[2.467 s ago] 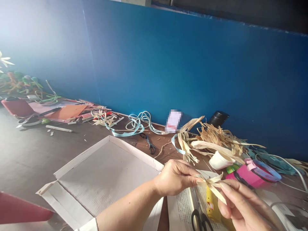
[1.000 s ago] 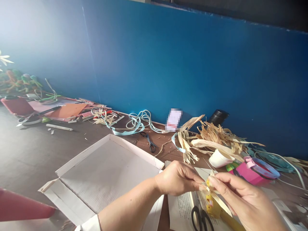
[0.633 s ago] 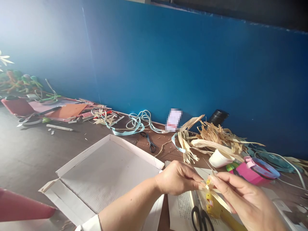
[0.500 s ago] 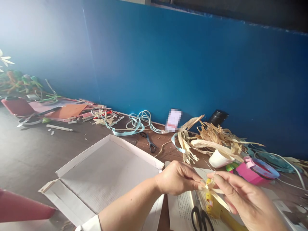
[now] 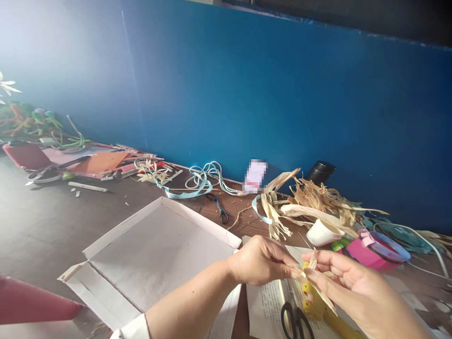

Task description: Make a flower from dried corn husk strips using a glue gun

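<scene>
Both hands meet low in the view over an open book point(image 5: 266, 303). My left hand point(image 5: 259, 261) is closed, pinching a small piece made of dried husk strips point(image 5: 314, 278). My right hand point(image 5: 348, 282) holds the same husk piece from the right, its fingers bent around the strips. Under the hands lie a yellow glue gun point(image 5: 316, 303) and black-handled scissors point(image 5: 293, 322).
A flat open cardboard box point(image 5: 151, 256) lies to the left. Behind the hands are a pile of dried husks point(image 5: 318, 202), a white cup point(image 5: 323, 233), a pink tape holder point(image 5: 365, 252), small scissors point(image 5: 219, 211), light blue ribbon point(image 5: 197, 181). A blue wall point(image 5: 282, 103) stands behind.
My right hand turned palm up and shifted its fingers along the husk strips. My left hand kept its pinch in the same place.
</scene>
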Demonstrator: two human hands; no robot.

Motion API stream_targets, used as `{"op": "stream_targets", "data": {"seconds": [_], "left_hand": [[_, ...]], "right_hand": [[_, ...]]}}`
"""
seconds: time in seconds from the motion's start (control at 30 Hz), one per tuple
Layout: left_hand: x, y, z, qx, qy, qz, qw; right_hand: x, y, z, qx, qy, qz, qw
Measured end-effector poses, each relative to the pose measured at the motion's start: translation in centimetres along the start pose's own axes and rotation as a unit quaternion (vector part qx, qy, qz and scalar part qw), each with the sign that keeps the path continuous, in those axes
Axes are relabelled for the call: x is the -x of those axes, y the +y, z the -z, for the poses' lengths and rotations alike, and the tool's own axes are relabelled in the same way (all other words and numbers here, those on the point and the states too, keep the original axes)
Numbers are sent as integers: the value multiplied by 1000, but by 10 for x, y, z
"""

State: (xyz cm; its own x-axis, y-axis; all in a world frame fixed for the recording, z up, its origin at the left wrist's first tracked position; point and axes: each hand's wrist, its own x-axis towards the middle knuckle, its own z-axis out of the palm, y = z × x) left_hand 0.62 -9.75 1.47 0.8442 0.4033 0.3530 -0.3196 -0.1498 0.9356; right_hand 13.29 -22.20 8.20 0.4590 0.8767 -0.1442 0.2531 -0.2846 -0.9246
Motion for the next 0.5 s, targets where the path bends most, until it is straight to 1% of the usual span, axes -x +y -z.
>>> {"op": "stream_targets", "data": {"seconds": [0.1,0.2,0.33,0.4,0.5], "left_hand": [[0,1,0,1,-2,-18,1000],[1,4,0,-1,-5,-18,1000],[0,3,-1,0,-4,-17,1000],[0,2,0,3,2,-16,1000],[-1,2,0,5,5,-10,1000]], "right_hand": [[2,2,-1,18,23,3,1000],[0,10,2,23,34,7,999],[-9,19,11,36,7,-10,999],[-12,17,15,48,5,-5,999],[-11,7,17,85,15,33,996]]}}
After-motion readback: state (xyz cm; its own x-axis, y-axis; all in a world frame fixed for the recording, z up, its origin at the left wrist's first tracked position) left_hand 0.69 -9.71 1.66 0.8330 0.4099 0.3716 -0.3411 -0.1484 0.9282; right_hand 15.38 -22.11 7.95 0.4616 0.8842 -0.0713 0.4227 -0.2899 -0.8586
